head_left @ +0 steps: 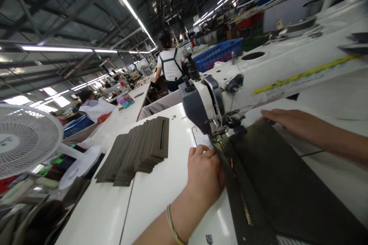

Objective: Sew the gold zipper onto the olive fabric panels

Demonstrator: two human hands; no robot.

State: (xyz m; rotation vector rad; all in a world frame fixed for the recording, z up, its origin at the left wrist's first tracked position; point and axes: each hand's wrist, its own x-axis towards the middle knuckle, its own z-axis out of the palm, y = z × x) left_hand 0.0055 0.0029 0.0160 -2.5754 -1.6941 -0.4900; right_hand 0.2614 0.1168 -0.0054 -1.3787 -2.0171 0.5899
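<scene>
A dark olive panel (287, 172) with a gold-toothed zipper (243, 199) lies under the presser foot of a white sewing machine (273, 69). My left hand (205, 172), a band round its wrist, has curled fingers closed on the panel's left edge, just in front of the needle area. On the far right side of the panel, my right hand (283, 118) lies with fingers stretched out against its upper edge. Left of the machine, a fanned stack of olive pieces (138, 149) rests on the white table (161, 199); the front piece has a slot.
A white fan (28, 141) stands at the left, above dark fabric pieces (37, 218). Beyond the table, a person in a white shirt (171, 65) faces away, near a blue basket (220, 55). Another person (93, 105) is at the left, near bottles (125, 100).
</scene>
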